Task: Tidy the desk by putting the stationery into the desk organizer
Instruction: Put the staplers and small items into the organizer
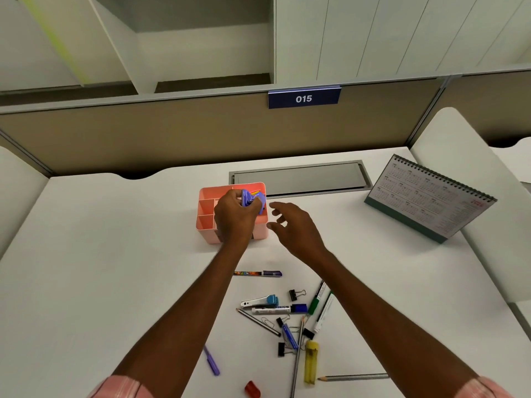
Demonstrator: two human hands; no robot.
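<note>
A pink desk organizer (207, 202) with several compartments stands mid-desk. My left hand (234, 216) hovers over it and grips a purple stapler-like item (253, 200) above the back compartment, where colourful items show. My right hand (293, 225) hangs just right of the organizer, fingers loosely spread, holding nothing. Loose stationery lies near me: a patterned pen (258, 273), a blue-tipped staple remover (260, 300), a blue-capped marker (280, 309), a green-capped marker (317, 300), pencils (257, 321), black binder clips (296, 294), a yellow lighter-shaped item (311, 361), a purple pen (212, 361).
A desk calendar (428, 196) stands at the right back. A grey cable hatch (298, 179) sits behind the organizer. A red small item (253, 389) and a grey pencil (353, 377) lie by the front edge. A partition labelled 015 (303, 98) bounds the back.
</note>
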